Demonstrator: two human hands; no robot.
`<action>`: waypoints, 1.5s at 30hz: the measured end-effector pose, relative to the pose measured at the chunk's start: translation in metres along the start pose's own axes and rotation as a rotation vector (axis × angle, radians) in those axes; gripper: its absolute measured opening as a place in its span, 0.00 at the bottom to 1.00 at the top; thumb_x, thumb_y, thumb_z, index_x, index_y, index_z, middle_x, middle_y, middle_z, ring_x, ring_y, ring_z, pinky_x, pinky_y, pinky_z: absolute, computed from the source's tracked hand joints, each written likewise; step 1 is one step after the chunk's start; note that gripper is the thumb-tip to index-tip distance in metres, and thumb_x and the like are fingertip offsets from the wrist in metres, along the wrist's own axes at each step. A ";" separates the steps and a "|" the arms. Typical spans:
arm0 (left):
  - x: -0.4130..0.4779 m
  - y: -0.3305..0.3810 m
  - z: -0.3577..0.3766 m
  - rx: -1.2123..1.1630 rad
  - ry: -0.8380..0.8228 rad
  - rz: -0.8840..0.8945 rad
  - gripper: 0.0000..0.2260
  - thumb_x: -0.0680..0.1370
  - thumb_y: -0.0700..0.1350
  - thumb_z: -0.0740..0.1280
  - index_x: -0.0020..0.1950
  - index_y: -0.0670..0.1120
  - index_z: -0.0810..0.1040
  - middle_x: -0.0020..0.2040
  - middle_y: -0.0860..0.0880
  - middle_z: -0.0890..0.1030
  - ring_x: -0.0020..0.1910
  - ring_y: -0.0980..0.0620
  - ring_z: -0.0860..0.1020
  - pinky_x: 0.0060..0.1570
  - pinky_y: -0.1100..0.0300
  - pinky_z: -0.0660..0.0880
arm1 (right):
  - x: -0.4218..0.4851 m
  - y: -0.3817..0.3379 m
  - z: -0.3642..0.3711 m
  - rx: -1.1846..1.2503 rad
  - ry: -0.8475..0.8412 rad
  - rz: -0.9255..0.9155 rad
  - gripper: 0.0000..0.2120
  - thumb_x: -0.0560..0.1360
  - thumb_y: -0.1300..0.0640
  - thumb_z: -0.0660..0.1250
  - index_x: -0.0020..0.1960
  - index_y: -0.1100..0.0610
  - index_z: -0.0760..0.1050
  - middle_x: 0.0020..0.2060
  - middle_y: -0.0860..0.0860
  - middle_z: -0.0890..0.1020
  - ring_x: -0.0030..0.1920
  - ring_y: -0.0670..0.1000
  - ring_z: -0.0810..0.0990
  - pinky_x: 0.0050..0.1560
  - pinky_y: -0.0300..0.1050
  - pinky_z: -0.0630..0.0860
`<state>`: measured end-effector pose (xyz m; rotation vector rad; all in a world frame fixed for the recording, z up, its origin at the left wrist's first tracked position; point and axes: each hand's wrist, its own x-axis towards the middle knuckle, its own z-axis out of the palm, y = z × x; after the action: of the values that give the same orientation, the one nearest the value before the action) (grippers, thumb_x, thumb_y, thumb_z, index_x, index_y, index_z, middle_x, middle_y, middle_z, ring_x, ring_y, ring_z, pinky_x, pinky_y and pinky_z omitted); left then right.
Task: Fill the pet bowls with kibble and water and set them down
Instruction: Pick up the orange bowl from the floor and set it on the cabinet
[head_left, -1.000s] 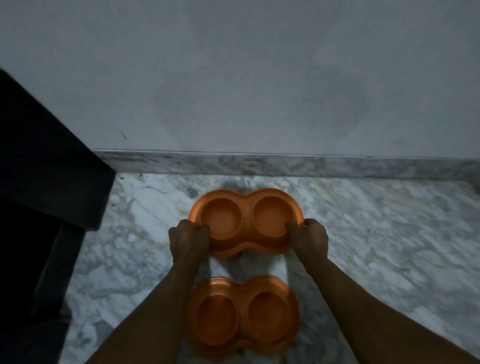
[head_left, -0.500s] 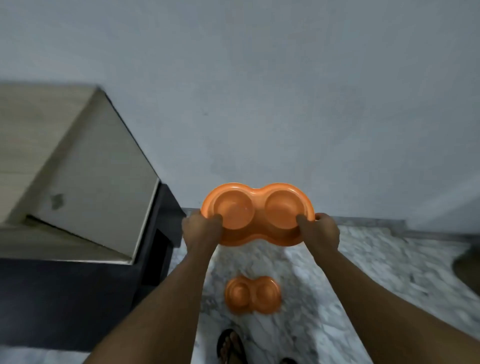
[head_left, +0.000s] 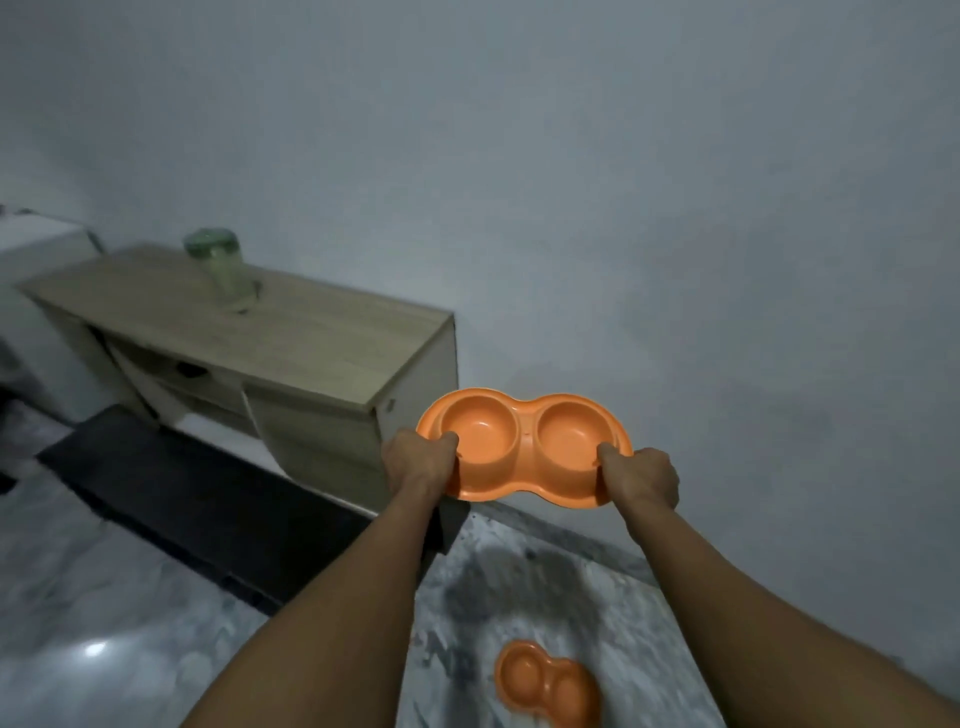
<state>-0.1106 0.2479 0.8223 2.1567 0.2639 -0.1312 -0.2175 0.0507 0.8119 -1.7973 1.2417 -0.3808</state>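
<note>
I see a dim, grey-blue frame. One glare spot on the floor (head_left: 119, 613), lower left. Left edge smeared; jar (head_left: 218, 270) blurred.

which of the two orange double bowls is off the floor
The upper double bowl, gripped by the left hand and right hand; the other bowl lies on the floor.

plain grey wall (head_left: 623, 182), marbled floor (head_left: 104, 597), light wood cabinet (head_left: 291, 338) against it, low black platform (head_left: 208, 499), dim light
</note>
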 end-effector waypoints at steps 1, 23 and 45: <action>-0.004 -0.005 -0.013 0.010 0.003 -0.011 0.21 0.73 0.52 0.69 0.58 0.38 0.79 0.58 0.38 0.79 0.54 0.40 0.79 0.44 0.57 0.70 | -0.009 -0.004 0.003 0.006 -0.017 -0.002 0.19 0.69 0.45 0.68 0.42 0.63 0.77 0.44 0.62 0.83 0.43 0.63 0.81 0.39 0.48 0.73; 0.118 -0.203 -0.436 -0.061 0.406 -0.252 0.20 0.71 0.54 0.71 0.49 0.37 0.80 0.48 0.40 0.82 0.44 0.41 0.80 0.38 0.55 0.74 | -0.330 -0.194 0.308 -0.024 -0.408 -0.280 0.19 0.72 0.48 0.71 0.50 0.64 0.80 0.48 0.60 0.83 0.46 0.60 0.80 0.41 0.47 0.72; 0.515 -0.152 -0.545 -0.095 0.435 -0.270 0.22 0.72 0.55 0.71 0.54 0.37 0.80 0.49 0.40 0.82 0.46 0.42 0.80 0.41 0.55 0.74 | -0.248 -0.474 0.652 -0.098 -0.421 -0.344 0.23 0.70 0.43 0.68 0.51 0.64 0.80 0.50 0.61 0.82 0.50 0.63 0.81 0.48 0.51 0.77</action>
<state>0.3498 0.8525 0.9083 2.0278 0.7955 0.1979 0.3869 0.6340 0.8852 -2.0489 0.6707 -0.1185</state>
